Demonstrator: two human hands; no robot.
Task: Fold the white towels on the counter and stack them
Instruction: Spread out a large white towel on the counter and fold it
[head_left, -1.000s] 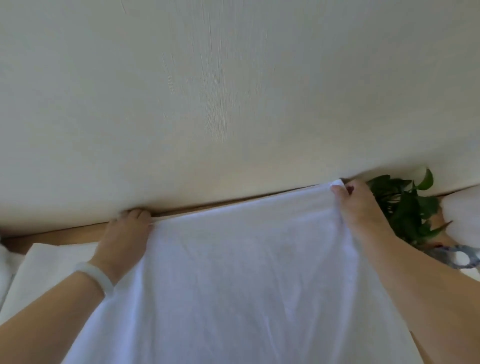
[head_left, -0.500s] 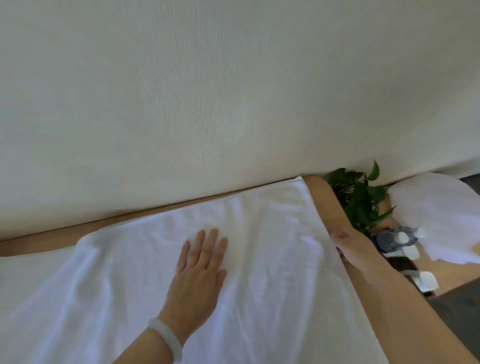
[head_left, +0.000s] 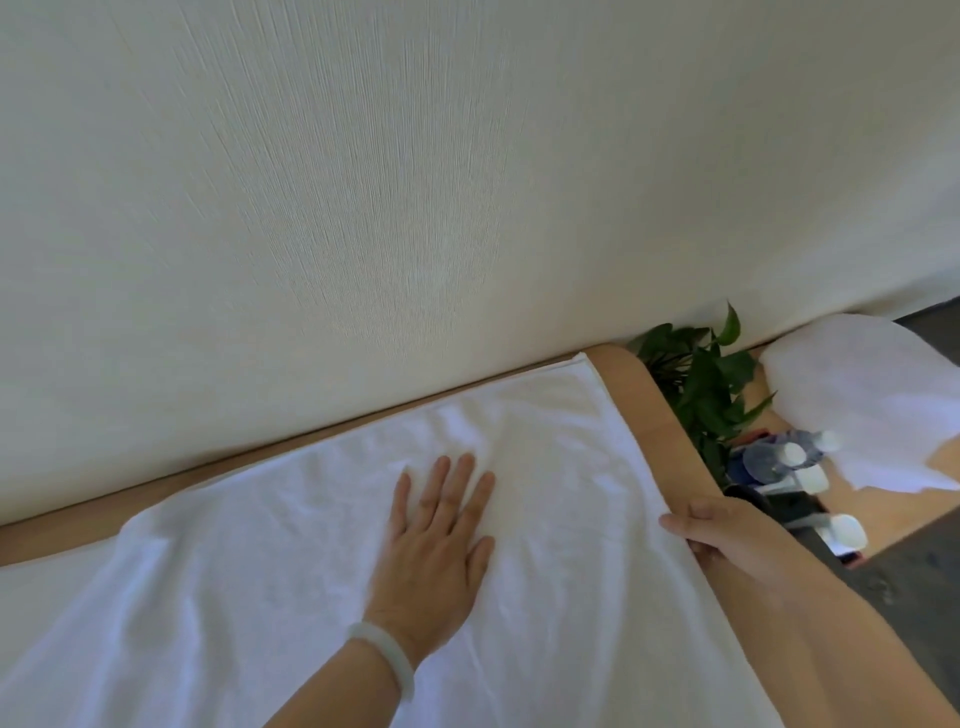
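Note:
A large white towel (head_left: 270, 582) lies spread over the wooden counter (head_left: 636, 395), its far edge along the wall. My left hand (head_left: 441, 540) rests flat on the towel's middle with straight fingers and a pale bracelet at the wrist. At the towel's right edge, my right hand (head_left: 722, 535) grips the hem, thumb on top and fingers curled under. Another white towel (head_left: 872, 400) lies bunched at the far right of the counter.
A cream wall (head_left: 415, 182) rises right behind the counter. A green leafy plant (head_left: 701, 384) stands at the wall to the right of the towel. Beside it lie small bottles with white caps (head_left: 789, 462). Dark floor (head_left: 909, 566) shows beyond the counter's right end.
Both hands left the towel's far corners. The left came down flat on the towel's middle, and the right slid down along the right edge toward me and took hold of the hem.

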